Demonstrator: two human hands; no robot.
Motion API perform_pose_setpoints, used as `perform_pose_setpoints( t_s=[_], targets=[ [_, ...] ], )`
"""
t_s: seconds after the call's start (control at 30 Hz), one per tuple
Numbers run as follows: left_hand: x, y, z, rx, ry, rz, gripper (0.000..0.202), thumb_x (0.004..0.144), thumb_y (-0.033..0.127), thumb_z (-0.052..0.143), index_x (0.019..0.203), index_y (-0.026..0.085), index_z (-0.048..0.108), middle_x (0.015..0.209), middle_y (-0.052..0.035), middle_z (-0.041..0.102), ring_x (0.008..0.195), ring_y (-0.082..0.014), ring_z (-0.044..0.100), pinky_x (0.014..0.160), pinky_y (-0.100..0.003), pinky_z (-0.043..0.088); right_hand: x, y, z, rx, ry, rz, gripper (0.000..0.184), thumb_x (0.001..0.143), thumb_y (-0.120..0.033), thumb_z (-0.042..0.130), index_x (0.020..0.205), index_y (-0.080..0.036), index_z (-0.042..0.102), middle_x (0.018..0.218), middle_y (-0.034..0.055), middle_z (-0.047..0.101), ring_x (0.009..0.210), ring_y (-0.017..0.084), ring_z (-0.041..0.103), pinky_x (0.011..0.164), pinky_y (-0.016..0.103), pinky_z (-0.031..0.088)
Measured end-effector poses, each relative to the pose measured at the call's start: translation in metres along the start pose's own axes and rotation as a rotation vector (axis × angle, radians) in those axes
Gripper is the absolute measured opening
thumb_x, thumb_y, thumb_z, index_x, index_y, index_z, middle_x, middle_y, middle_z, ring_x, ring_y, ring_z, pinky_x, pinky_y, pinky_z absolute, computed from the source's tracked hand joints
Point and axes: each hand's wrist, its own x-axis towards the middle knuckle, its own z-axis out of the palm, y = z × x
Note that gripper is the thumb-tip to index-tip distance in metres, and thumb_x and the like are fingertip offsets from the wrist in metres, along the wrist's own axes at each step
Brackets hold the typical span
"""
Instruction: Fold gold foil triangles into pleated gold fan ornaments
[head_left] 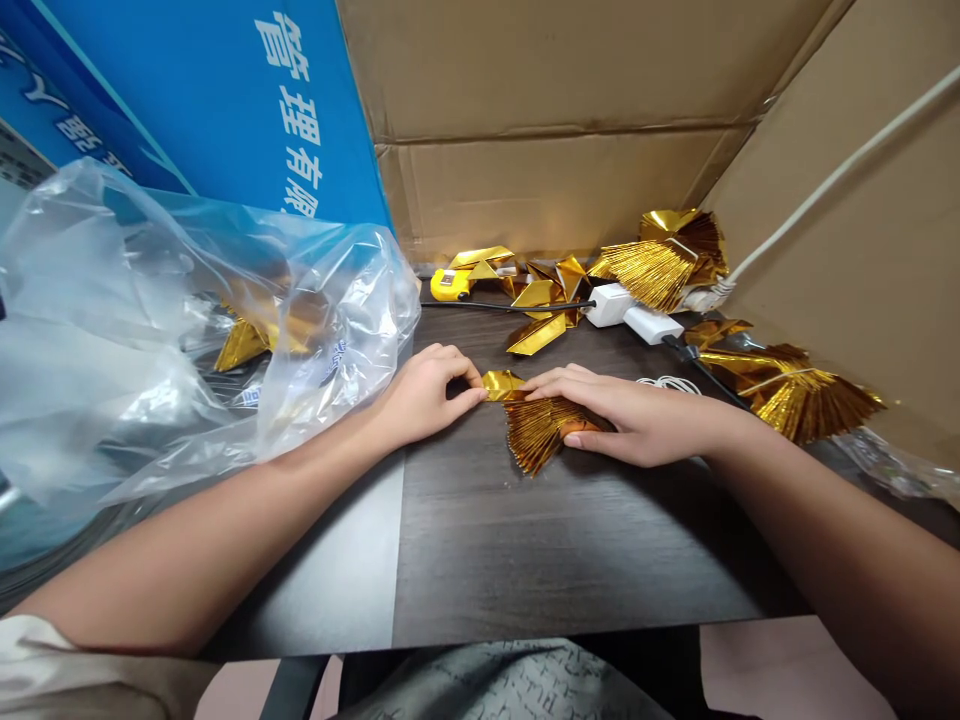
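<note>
My left hand (435,392) pinches the left end of a folded gold foil paper strip (502,384) between thumb and fingertips. The fingers of my right hand (622,408) lie over the strip's right end. Under that hand a pleated gold foil paper fan (532,436) spreads toward me on the dark wood-grain table (570,560). My right thumb reaches down beside the fan, so the hand closes over it and hides its right part. An orange-brown patch shows beside the thumb; I cannot tell what it is.
A yellow tape measure (450,285) and loose folded gold pieces (537,335) lie behind my hands. Bound gold fans (806,390) sit right, near white power adapters (611,305) and cables. A clear plastic bag (337,300) stands left; cardboard (555,190) walls the back.
</note>
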Motion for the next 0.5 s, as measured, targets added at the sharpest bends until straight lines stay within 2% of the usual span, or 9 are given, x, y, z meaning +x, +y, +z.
perform_pose_setpoints(
  t_s=[0.13,0.2,0.37,0.5],
  targets=[
    [0.0017,0.0041,0.0003,-0.006,-0.025,-0.073,0.009,0.088,0.024,0.072,0.082,0.017,0.069,0.088,-0.0012,0.072,0.086,-0.0179,0.062,0.085,-0.033,0.044,0.001,-0.0011,0.0025,0.014,0.031,-0.052,0.046,0.098,-0.034,0.049,0.142,-0.019,0.049,0.16,0.0126,0.035,0.15,0.021,0.036,0.125,0.045,0.038],
    [0.0024,0.0054,0.0,-0.006,-0.035,-0.094,0.009,0.088,0.024,0.072,0.083,0.017,0.069,0.087,-0.0008,0.071,0.085,-0.0175,0.061,0.085,-0.033,0.044,0.0014,-0.0025,0.0033,0.012,0.028,-0.076,0.046,0.099,-0.033,0.049,0.143,-0.019,0.049,0.161,0.0126,0.033,0.152,0.02,0.034,0.125,0.045,0.037],
    [0.0032,0.0081,0.0004,0.028,-0.034,-0.128,0.008,0.088,0.024,0.073,0.085,0.017,0.069,0.088,-0.0019,0.07,0.086,-0.0179,0.061,0.085,-0.033,0.044,0.0003,-0.0065,0.002,-0.023,0.028,-0.074,0.046,0.099,-0.034,0.048,0.142,-0.02,0.05,0.158,0.0102,0.04,0.148,0.022,0.038,0.123,0.048,0.039],
    [0.0029,0.0085,0.0008,0.044,-0.04,-0.146,0.009,0.088,0.025,0.073,0.086,0.018,0.069,0.089,-0.0022,0.069,0.088,-0.0184,0.061,0.085,-0.033,0.045,-0.002,-0.0089,0.0003,-0.02,-0.003,0.001,0.05,0.097,-0.037,0.049,0.145,-0.022,0.049,0.151,0.0104,0.049,0.135,0.024,0.048,0.113,0.049,0.047]
  ],
)
